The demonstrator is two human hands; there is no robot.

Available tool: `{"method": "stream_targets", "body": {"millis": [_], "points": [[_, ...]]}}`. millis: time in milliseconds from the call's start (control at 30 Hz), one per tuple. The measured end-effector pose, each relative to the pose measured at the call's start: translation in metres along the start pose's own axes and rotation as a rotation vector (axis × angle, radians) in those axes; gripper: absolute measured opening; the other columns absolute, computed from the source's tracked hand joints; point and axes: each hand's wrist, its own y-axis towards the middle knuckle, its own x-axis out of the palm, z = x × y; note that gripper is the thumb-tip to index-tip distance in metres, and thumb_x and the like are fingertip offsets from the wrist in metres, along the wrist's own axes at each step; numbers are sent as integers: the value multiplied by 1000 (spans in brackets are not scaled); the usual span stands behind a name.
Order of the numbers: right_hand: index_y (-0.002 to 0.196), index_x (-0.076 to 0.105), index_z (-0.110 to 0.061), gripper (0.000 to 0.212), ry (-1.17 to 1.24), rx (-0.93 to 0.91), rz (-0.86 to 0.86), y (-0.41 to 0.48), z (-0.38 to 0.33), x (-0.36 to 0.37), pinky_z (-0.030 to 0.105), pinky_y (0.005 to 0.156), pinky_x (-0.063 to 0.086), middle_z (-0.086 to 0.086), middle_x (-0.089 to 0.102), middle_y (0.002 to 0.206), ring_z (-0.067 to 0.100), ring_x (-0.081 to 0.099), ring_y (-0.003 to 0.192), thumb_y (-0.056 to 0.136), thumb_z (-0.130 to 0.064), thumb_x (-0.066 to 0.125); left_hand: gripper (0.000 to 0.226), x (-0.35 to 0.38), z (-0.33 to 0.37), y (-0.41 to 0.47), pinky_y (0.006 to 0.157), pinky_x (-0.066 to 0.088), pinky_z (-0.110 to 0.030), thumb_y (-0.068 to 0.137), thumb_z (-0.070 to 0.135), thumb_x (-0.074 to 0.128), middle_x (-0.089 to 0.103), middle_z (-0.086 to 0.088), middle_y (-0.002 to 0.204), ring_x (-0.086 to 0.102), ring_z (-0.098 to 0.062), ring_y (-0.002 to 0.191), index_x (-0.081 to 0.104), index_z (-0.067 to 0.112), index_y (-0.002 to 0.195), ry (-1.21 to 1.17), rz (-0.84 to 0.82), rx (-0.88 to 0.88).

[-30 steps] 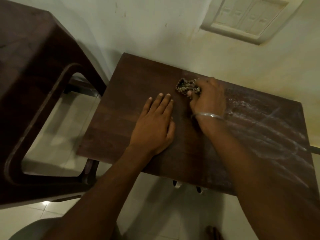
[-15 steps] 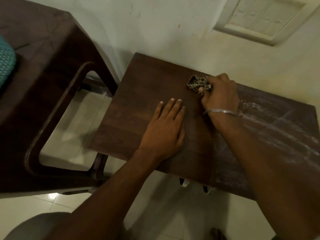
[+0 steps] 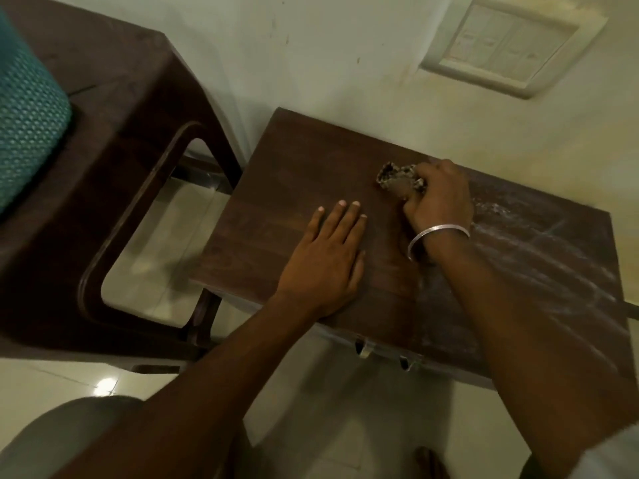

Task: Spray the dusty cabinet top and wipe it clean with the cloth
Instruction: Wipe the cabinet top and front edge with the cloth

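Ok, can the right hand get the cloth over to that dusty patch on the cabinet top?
Probably yes: the right hand grips the cloth, and the dusty patch lies bare right beside it.

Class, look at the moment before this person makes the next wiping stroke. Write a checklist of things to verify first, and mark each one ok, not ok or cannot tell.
1. The cloth is firmly held: ok. The right hand grips it bunched up.
2. The cloth meets the cabinet top: ok. It looks pressed onto the wood.
3. The cabinet is steadied: ok. The left hand lies flat on the top, apart from the cloth.
4. The top is clean: not ok. White dust streaks cover the right part.
5. The dusty part is wet with spray: cannot tell.
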Motion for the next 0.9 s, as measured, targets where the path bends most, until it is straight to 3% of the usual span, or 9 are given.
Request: {"method": "stream_targets", "body": {"millis": [200,433,633,800,900], "points": [[117,63,-17,30,-8,112,-67,28,-4,-1,42,86,42,17,52,121,41,47,111,88,-25,61,65,1,2,-2,126,7,-47,101,42,19,19,-11,166,11,-25,155,27,9,157,26,-28,-5],[110,67,-22,27,26,36,-38,-64,-4,-17,34,71,39,7,55,113,35,49,103,83,-18,67,68,4,4,0,125,7,-49,101,46,15,16,-11,166,7,-24,155,23,9,158,46,-38,-8],[118,64,-20,32,21,103,-90,-38,-3,-18,38,82,44,10,54,120,36,47,111,86,-21,65,69,5,10,-4,125,8,-51,102,46,14,15,-13,166,8,-27,155,22,7,157,72,-58,-23],[112,66,-21,30,53,142,-53,-87,-12,-27,39,83,44,8,55,114,33,48,105,83,-13,65,67,2,16,-16,124,13,-51,101,44,17,23,-13,164,15,-29,154,29,6,155,56,-30,-11],[107,66,-25,30,49,131,-31,-128,-12,-31,32,77,43,1,56,110,27,48,102,79,-12,69,62,4,21,-26,123,18,-50,101,39,23,31,-13,161,22,-30,152,37,7,152,42,6,-4]]}}
